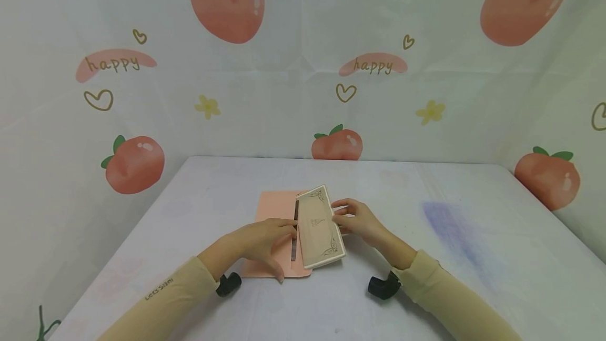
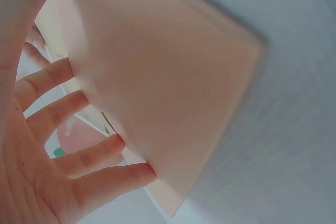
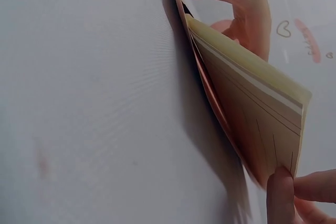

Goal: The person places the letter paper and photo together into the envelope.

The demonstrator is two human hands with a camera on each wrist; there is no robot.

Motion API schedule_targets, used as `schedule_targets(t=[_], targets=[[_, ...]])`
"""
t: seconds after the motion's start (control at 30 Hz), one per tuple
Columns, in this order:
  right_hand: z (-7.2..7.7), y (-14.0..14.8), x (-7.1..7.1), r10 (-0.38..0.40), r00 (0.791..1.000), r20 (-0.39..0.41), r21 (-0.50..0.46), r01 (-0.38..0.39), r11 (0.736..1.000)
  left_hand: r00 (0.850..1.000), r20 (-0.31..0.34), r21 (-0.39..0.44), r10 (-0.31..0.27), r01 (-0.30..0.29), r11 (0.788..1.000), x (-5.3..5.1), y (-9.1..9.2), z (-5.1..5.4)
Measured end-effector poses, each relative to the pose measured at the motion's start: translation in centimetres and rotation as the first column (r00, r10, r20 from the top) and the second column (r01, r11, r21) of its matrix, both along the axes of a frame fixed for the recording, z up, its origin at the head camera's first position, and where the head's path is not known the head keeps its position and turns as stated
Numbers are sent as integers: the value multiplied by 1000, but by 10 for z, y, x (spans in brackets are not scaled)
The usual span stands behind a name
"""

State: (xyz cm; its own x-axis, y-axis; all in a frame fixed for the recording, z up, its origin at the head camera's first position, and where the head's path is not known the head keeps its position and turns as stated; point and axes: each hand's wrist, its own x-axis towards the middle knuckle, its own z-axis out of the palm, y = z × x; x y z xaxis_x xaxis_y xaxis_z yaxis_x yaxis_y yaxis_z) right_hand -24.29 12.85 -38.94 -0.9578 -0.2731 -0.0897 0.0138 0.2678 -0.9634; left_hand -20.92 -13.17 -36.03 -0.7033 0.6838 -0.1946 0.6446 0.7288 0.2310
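Beige booklet (image 1: 316, 230) hung tilted over the pink folder (image 1: 276, 205), edge pinched in the right grip (image 1: 361, 222), left grip (image 1: 261, 237) touching the folder straight-fingered, and only the right wrist view caught its lined underside (image 3: 268, 132)!

My left hand (image 1: 266, 240) lies with fingers spread over a pink folder (image 1: 276, 207), fingertips at the dark strip (image 1: 293, 251) running down it, thumb reaching its near edge. Just right of those fingertips, a slanted cream booklet (image 1: 316, 233) with scrollwork in two corners overlaps the folder. My right hand (image 1: 357, 221) pinches the booklet's right edge. Nearer me than either set of fingers, black devices (image 1: 384, 287) sit by my cuffs. Right of my right fingers, a purplish smudge (image 1: 454, 230) marks the white tabletop (image 1: 307, 309); well beyond my fingertips hangs a fruit-printed backdrop (image 1: 284, 83).
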Motion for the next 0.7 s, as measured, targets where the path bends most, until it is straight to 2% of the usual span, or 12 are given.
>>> schedule_targets(t=[0.7], targets=[[-3,-13,4,-38,999,15,9,38,999,999,-37,4,-28,28,1000,-1,-1,-2]])
